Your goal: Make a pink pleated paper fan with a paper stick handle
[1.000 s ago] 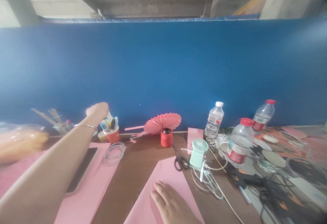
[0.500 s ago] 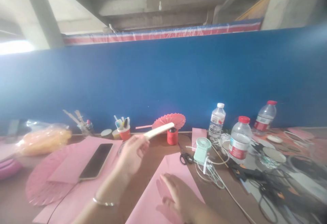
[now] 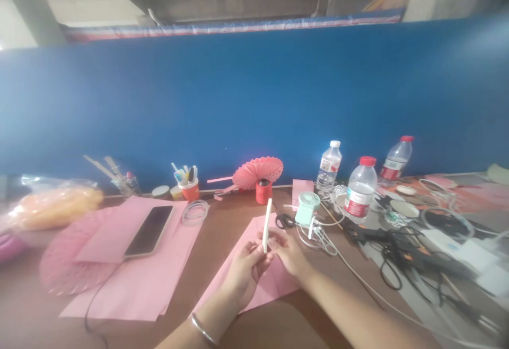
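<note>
Above the pink paper sheet (image 3: 254, 275), my two hands meet around a narrow cream-white piece (image 3: 268, 221), seen edge-on and standing nearly upright; I cannot make out its kind. My left hand (image 3: 247, 268) pinches its lower end between thumb and fingers. From the other side, the closed fingers of my right hand (image 3: 289, 251) also grip it low down. Partly beneath both hands, the paper lies on the brown table. Just beyond it are black-handled scissors (image 3: 284, 221) and a red container with a dark top (image 3: 263, 192).
To the left, a phone (image 3: 149, 230) lies on stacked pink paper (image 3: 131, 296). A folded pink paper fan (image 3: 258, 172) stands against the blue partition. On the right are a mint handheld fan (image 3: 307, 208), several bottles (image 3: 360, 192) and tangled cables (image 3: 330, 245).
My left hand has brought the cream-white piece down and right and turned it upright. My right hand has lifted off the pink paper and taken hold of the piece. The view has tilted downward.
</note>
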Demonstrator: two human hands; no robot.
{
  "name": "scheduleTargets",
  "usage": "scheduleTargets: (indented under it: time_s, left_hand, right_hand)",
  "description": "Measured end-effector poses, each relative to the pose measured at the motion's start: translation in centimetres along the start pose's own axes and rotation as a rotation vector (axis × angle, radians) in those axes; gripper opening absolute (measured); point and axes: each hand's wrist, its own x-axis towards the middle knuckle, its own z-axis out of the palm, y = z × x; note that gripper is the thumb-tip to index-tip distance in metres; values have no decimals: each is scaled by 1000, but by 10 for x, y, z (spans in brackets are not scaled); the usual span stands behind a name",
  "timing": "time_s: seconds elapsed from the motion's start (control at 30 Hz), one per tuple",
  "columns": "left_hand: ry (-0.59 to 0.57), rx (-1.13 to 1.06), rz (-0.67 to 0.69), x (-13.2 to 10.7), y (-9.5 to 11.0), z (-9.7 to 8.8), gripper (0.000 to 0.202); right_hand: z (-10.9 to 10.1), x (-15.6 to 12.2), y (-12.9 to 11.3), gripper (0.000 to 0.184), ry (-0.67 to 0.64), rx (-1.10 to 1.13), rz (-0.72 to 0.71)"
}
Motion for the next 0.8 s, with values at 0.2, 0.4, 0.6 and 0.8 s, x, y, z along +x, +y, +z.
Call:
scheduleTargets:
  time_s: [0.2,0.4,0.6,0.8]
  left_hand:
    - [-40,60,-124,-3,0,2,25]
    - [-55,153,-129,-2,2,1,26]
    - [-47,179,-100,0,1,-2,24]
    - [-18,193,-100,-2,0,-1,22]
  right_hand:
    - [-2,1,7,19,123,3,37]
    - [-4,1,8,21,139,-9,46]
    - [-4,-1,2,19,111,5,52]
    - [-4,-2,-2,18,92,22,59]
